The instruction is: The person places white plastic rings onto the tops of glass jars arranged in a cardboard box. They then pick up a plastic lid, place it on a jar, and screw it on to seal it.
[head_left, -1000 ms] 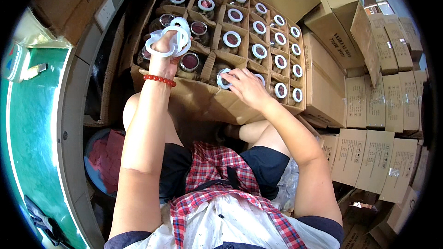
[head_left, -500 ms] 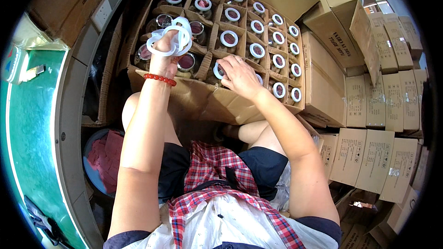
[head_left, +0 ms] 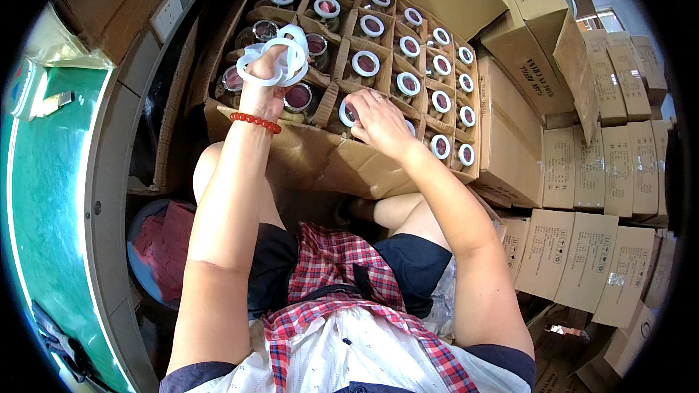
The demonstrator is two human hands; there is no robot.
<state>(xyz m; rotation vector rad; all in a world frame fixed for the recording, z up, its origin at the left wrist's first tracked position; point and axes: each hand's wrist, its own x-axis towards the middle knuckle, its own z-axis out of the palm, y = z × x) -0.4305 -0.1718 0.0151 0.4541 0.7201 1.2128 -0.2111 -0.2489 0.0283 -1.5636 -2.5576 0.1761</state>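
Several white sealing rings [head_left: 253, 52] hang in a loose bunch on my left hand [head_left: 262, 98], its fingers closed through them. That hand hovers over the left side of a large brown carton [head_left: 309, 151] of glass jars set in cardboard dividers. My right hand [head_left: 381, 124] bends its fingers over a jar [head_left: 343, 113] in the front row, touching the white ring on its mouth; the fingertips are partly hidden. Most jars, such as this jar [head_left: 365, 64], carry a white ring and show dark red inside. A few near my left hand, like this jar [head_left: 297, 96], have none.
Stacked brown cartons [head_left: 582, 258] fill the right side, and an open carton flap [head_left: 571, 65] stands behind them. At the left are a green tabletop [head_left: 58, 196] and a blue basin [head_left: 138, 255] with red cloth. My knees flank the jar carton's front.
Both hands keep nearly the same places, the right at the front jar and the left holding the rings. The whole view has shifted slightly.
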